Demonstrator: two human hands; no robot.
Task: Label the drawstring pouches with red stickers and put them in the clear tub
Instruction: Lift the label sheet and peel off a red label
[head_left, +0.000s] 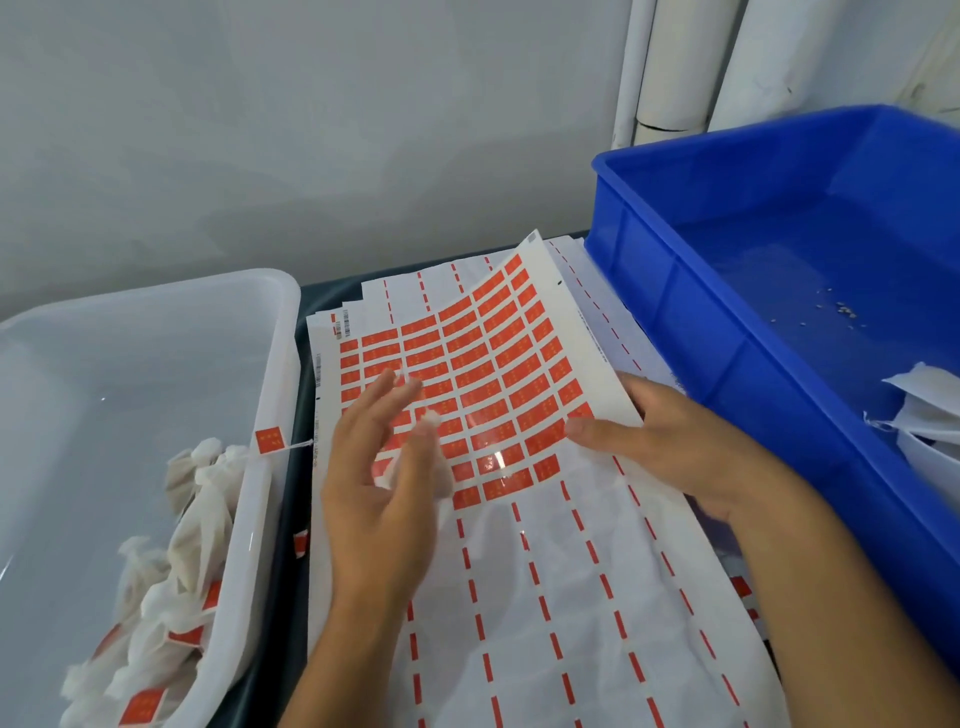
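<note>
**Hands on the sticker sheet**

The right hand (670, 441) is pinching the right edge of the sticker sheet (498, 374), thumb on top and fingers under it, and is lifting that side so the sheet is curling up. The left hand (384, 467) is hovering over the left part of the sheet with its fingers spread and loose. Something small and white is showing by its fingertips, but it is too blurry to tell whether the hand is holding it.

The sheet is full of red stickers (519, 405) in rows. It is lying on a pile of used sheets (571, 597) with only red dashes left on them.

At nine o'clock from the hands, the clear tub (270, 322) is sitting with white drawstring pouches (202, 499) inside, red stickers on them. One string is hanging over its rim with a red label.

At two o'clock, a blue crate (675, 312) is standing, with white cloth (924, 405) in its near corner.
</note>
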